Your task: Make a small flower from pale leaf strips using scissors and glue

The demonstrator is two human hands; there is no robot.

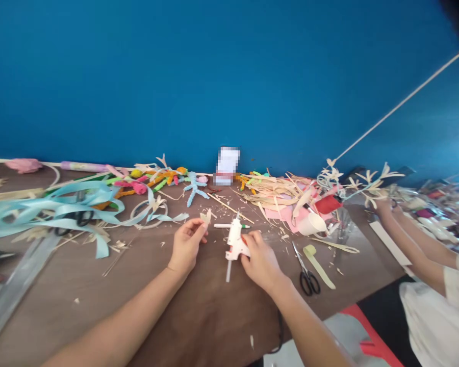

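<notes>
So the left hand (185, 244) has its fingers pinched together on a small beige cutout (205, 217), holding it just above the brown bench (199, 316), a little left of the glue gun's nozzle. The right hand (260, 261) has its fingers wrapped around the handle of a white hot glue gun (235, 240). The gun sits low over the middle of the bench, nozzle pointing away toward the blue wall (214, 76), and a glue stick (228, 272) pokes out the back end toward the person.

Just past the nozzle lies a white pen (229, 226) with a green tip. Right of the right hand, black-handled scissors (307, 275) lie flat on the bench with a pale green strip (318, 263) just beside them. Further back there's a white cup (312, 223) on its side, next to a messy pile of straw-coloured strips (279, 191).

The left side is a tangle of light blue ribbon (61, 204), with a metal ruler (19, 280) near the bench's front edge. Bright pipe-cleaner figures (156, 178) lie along the wall.

A co-worker's hand (384, 206) is on the far right, at a bunch of straw flowers (367, 183); I can't tell what their fingers are doing.
</notes>
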